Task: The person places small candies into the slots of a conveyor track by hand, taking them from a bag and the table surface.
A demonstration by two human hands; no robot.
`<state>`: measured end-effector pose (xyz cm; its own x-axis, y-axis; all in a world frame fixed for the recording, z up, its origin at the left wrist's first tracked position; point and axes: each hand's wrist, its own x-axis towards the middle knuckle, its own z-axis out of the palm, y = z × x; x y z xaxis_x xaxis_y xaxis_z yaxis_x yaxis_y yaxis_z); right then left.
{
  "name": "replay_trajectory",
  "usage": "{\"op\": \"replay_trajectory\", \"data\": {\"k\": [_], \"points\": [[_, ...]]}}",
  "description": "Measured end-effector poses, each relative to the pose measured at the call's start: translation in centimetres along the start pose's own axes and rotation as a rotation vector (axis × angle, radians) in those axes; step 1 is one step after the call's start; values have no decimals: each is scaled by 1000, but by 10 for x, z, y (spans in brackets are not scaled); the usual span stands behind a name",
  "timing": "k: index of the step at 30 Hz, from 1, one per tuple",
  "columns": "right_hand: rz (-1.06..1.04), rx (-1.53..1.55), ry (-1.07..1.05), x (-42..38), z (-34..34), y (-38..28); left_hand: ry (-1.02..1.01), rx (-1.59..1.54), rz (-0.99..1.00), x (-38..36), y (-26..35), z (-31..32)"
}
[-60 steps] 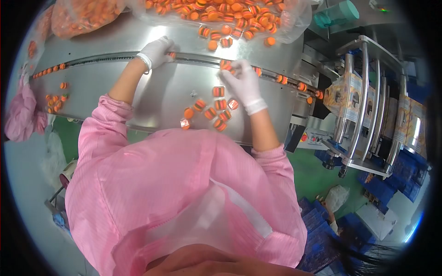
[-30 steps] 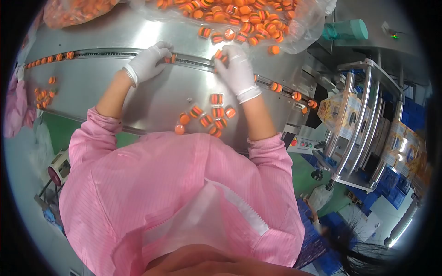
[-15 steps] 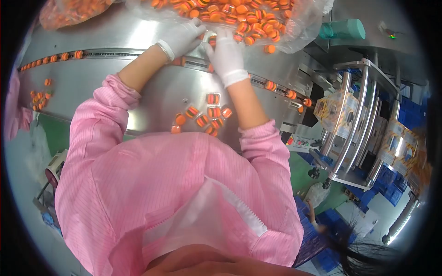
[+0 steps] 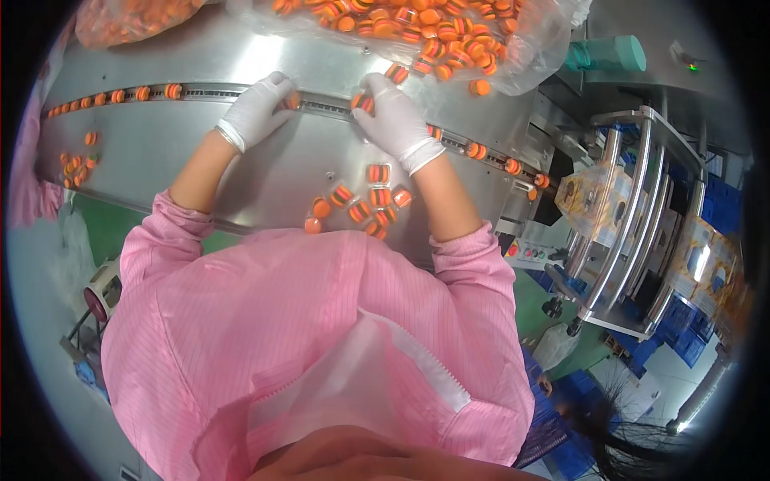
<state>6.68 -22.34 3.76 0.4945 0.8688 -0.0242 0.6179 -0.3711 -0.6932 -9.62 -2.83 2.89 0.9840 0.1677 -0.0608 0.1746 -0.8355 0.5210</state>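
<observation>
My left hand (image 4: 258, 111), in a white glove, is over the conveyor track (image 4: 321, 105) with its fingers curled round an orange striped candy (image 4: 291, 100). To the right, my gloved right hand (image 4: 391, 114) holds another striped candy (image 4: 366, 104) between thumb and fingers at the track. Beyond its fingertips lies one more wrapped candy (image 4: 396, 74). A bare stretch of the track runs between my hands. Nearer my body, several wrapped candies (image 4: 379, 196) are scattered on the metal table (image 4: 281, 172).
Plastic bags of candies (image 4: 449, 40) (image 4: 128, 20) lie along the far side. A green cup (image 4: 607, 53) rests at the back right, behind a machine with metal rollers (image 4: 622, 216). More candies (image 4: 78, 168) are at the left, near a pink sleeve (image 4: 36, 192).
My left hand has moved left and towards my body, away from my right hand. My right hand has come slightly nearer my body. The candies on the left track have shifted right.
</observation>
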Motion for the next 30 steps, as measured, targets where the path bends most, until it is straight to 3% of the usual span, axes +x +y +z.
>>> {"op": "replay_trajectory", "data": {"k": [2, 4, 6, 9, 11, 13, 15, 17, 19, 21, 23, 26, 30], "points": [[49, -76, -206, -2, -3, 1, -101, -2, -5, 5, 7, -11], [52, -129, -217, -5, 2, 12, -54, 200, 54, 18, 23, -15], [56, -184, -228, -9, 0, 15, 38, 95, 101, 44, 21, 1], [107, -220, -149, -16, -12, 18, 151, -45, 186, 85, 40, 24], [56, -124, 198, -17, -18, 26, 173, -81, 226, 107, 53, 37], [77, -184, 255, -12, -33, 31, 60, -105, 208, 120, 56, 56], [-44, -353, 296, 3, -41, 43, 27, -134, 177, 125, 49, 73], [-26, -432, 244, 14, -45, 45, 42, -198, 189, 120, 49, 71], [23, -519, 4, 25, -49, 44, 83, -231, 151, 105, 46, 60], [5, -588, -80, 35, -50, 47, 126, -258, 114, 85, 40, 39], [-10, -653, -164, 41, -47, 48, 111, -440, -91, 61, 34, 16], [35, -619, -235, 45, -44, 47, -62, -314, -231, 35, 16, 17], [77, -598, -315, 51, -50, 40, -67, -149, -212, 28, 35, 24]]}}
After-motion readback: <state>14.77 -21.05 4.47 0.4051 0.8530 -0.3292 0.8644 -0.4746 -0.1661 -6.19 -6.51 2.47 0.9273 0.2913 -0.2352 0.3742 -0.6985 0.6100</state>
